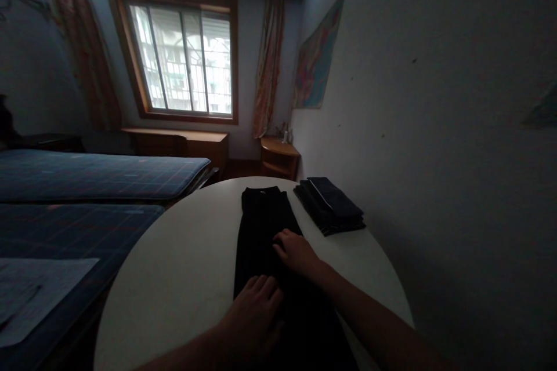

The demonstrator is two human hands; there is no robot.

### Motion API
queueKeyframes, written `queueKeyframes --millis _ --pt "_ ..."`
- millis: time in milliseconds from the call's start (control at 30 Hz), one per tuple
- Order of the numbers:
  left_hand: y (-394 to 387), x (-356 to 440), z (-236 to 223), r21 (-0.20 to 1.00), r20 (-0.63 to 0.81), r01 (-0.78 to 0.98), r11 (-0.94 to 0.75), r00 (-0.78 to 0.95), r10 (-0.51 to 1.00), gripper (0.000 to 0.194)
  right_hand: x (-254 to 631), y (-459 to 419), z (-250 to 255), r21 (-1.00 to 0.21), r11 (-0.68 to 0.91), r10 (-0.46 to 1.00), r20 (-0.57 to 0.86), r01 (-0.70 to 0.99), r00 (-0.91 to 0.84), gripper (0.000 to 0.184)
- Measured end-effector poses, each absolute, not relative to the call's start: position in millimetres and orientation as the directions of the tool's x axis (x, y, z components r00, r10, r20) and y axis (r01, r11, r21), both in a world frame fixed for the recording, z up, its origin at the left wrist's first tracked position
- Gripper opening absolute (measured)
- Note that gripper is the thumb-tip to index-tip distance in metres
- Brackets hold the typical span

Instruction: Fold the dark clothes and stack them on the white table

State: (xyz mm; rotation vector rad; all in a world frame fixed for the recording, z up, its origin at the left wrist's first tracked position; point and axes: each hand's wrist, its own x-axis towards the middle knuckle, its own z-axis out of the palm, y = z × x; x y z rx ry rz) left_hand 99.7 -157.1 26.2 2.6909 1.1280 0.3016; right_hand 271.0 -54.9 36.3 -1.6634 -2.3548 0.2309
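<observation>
A black garment (261, 226), which looks like trousers folded lengthwise, lies along the round white table (183, 266). Its waist end, with a small pale mark, points to the far edge, and the near end runs out of view at the bottom. My left hand (255, 313) rests on the garment's left side, its fingers laid over the cloth and slightly bent. Farther up, my right hand (298, 252) lies on the right side with fingers a little apart. Beyond it, a stack of folded dark clothes (331, 203) sits at the table's far right.
Two blue plaid mattresses (96, 177) lie to the left, with a white sheet (39, 295) on the nearer one. A white wall (426, 185) stands close on the right. A wooden corner cabinet (281, 153) and a desk (195, 139) are beneath the window.
</observation>
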Motion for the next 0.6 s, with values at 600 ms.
queueKeyframes --millis 600 --pt "-125.2 93.1 12.3 0.375 0.061 0.639 -0.672 0.706 0.706 0.057 242.9 16.3 20.1 -0.257 0.172 0.979 0.151 0.951 -0.136 0.019"
